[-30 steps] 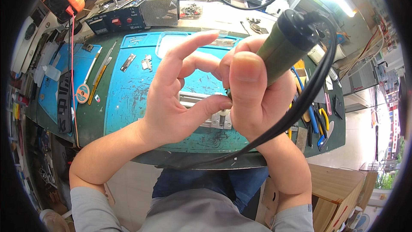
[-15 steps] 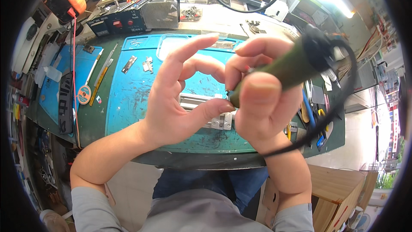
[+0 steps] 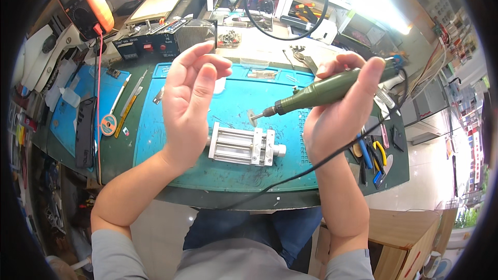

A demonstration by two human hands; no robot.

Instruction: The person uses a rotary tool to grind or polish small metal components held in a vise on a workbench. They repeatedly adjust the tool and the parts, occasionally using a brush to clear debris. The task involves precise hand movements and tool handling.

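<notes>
My right hand [image 3: 340, 109] is closed around a green rotary tool [image 3: 324, 91], held tilted above the mat with its black cord trailing down to the left. At the tool's tip, toward my left hand, sits a small thin cutting disc [image 3: 252, 117]. My left hand [image 3: 189, 103] is raised apart from the tool, its fingers loosely bent and nothing visible in them. Beneath and between the hands a small silver vise [image 3: 238, 145] lies on the blue work mat [image 3: 228, 176].
At left are a second blue mat [image 3: 67, 119], a solder spool [image 3: 108, 125] and a yellow cutter knife [image 3: 127, 111]. Pliers [image 3: 380, 158] and other hand tools lie at right. A multimeter [image 3: 78, 8] and a dark bench unit [image 3: 148, 45] stand at the back left.
My hands have moved apart. The left came away from the tool's tip, while the right turned the tool lower and more level. The disc and the vise now show plainly.
</notes>
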